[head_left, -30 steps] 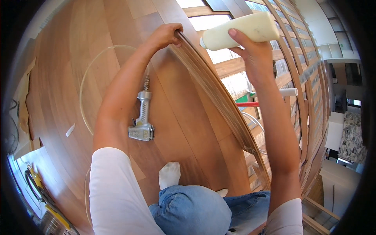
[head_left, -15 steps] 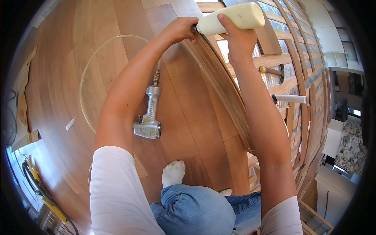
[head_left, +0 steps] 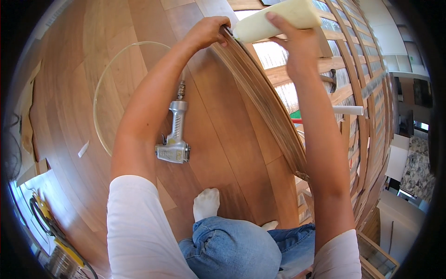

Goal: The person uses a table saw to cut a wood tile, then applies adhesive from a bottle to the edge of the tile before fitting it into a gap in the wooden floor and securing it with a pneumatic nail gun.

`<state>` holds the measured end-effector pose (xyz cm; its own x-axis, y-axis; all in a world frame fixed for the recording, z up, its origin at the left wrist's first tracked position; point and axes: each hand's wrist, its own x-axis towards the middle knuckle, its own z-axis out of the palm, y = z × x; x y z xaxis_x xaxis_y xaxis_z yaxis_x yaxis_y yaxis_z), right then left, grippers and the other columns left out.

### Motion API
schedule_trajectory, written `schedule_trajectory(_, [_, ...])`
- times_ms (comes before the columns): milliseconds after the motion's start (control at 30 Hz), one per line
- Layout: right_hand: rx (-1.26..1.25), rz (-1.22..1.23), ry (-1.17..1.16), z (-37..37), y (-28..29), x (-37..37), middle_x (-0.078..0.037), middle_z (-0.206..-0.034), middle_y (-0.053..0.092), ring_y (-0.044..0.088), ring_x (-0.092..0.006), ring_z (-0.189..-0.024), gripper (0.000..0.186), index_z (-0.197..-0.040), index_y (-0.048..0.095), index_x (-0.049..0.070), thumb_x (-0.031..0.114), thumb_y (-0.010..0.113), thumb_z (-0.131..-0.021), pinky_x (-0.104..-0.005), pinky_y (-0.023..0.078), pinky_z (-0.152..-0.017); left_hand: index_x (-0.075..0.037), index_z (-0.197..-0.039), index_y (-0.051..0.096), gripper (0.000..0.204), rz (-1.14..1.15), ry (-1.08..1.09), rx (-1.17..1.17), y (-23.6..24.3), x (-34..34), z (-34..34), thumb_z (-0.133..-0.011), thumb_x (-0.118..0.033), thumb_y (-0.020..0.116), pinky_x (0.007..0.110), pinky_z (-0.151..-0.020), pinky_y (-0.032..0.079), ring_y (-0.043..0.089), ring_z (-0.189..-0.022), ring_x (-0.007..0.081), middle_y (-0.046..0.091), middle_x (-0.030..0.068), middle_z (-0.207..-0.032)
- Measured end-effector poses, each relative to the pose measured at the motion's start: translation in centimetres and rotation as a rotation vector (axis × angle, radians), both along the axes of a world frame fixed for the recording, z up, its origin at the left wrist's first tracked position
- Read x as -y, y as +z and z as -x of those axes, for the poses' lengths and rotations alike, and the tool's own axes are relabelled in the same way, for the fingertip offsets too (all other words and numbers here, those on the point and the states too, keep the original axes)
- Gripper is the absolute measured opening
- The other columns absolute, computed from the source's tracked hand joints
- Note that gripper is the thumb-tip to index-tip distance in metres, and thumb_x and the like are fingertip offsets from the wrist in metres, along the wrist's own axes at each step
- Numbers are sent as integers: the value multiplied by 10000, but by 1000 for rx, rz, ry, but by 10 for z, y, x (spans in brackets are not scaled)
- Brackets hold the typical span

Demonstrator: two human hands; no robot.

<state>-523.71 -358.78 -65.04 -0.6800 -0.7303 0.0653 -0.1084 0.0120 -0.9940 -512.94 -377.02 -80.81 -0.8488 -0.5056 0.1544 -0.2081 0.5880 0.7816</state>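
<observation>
My left hand (head_left: 213, 32) is closed around the far end of a brown wooden floorboard (head_left: 267, 107), which is tilted on its edge and runs back toward me along the margin of the laid floor. In my right hand (head_left: 299, 49) is a pale yellow squeeze bottle (head_left: 288, 19), held nearly level. Its narrow end points left at the board's far end, close to my left fingers; whether the tip touches the wood I cannot tell. The bottle and right hand are slightly blurred. Below my left forearm, a silver air nailer (head_left: 174, 135) lies on the floor.
A clear air hose (head_left: 96, 93) loops left from the nailer over the laid floorboards (head_left: 134, 93). On the right, wooden battens (head_left: 344, 96) cross silvery sheeting. A hammer (head_left: 333, 81) and a white tube (head_left: 348, 110) lie there, partly behind my right arm. My foot (head_left: 206, 204) rests nearby.
My right hand and the bottle have shifted right. The board's near end has swung slightly right, and my left hand has edged left with its far end. The hammer's handle is now mostly hidden.
</observation>
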Motion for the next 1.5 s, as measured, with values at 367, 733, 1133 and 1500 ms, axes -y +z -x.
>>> schedule_trajectory(367, [-133, 166, 12, 9, -12, -9, -174, -1142, 632, 663, -268, -1049, 584, -1221, 542, -72, 160, 846, -779, -364, 628, -842, -33, -1064, 611, 475, 66, 3, -6, 5, -6, 0, -638, -46, 822, 381, -800, 500, 656, -877, 269, 697, 125, -914])
schedule_trajectory(733, [-150, 162, 11, 6, -42, 19, -160, -1085, 655, 672, -250, -992, 509, -1175, 581, -71, 132, 836, -785, -369, 628, -773, -32, -1119, 645, 501, -31, 1, -45, 0, -5, 1, -640, 49, 763, 359, -829, 510, 665, -873, 231, 713, 130, -937])
schedule_trajectory(1133, [-283, 92, -158, 1, -47, -18, -135, -1056, 700, 673, -212, -969, 484, -1114, 630, -42, 189, 859, -755, -330, 538, -845, -24, -1037, 623, 458, 36, 16, -41, 0, -4, -1, -617, -4, 805, 360, -780, 507, 655, -834, 237, 701, 114, -867])
schedule_trajectory(1500, [-305, 56, 45, 14, -31, -8, -130, -1035, 691, 679, -209, -948, 479, -1105, 633, -50, 186, 861, -756, -319, 576, -783, -26, -1010, 608, 435, 39, 12, -33, 3, -6, 0, -624, -19, 807, 375, -743, 484, 619, -806, 245, 676, 113, -842])
